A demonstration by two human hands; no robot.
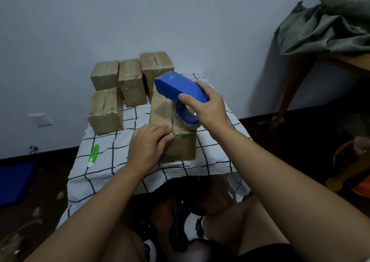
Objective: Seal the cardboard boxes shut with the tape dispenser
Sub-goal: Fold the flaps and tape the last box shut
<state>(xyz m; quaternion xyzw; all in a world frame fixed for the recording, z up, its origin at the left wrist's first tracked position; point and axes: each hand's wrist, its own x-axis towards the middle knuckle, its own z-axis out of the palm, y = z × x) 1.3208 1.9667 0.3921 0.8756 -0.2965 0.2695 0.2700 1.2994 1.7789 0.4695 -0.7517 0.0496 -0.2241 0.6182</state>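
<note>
A cardboard box (160, 111) lies lengthwise in the middle of the small table. My right hand (208, 107) grips the blue tape dispenser (178, 86), whose clear tape roll (185, 114) rests on the box's top. My left hand (148, 143) presses its fingertips on the tape at the box's near top edge. Several other boxes stand at the back left: one (105, 111) nearer, and three in a row behind, the leftmost (104, 74), the middle (132, 82) and the rightmost (155, 64).
The table wears a white cloth with a dark grid (112, 167). A green and white utility knife (93, 155) lies on it at the left. A wooden table with grey fabric (328, 27) stands at the right. My knees and shoes are below.
</note>
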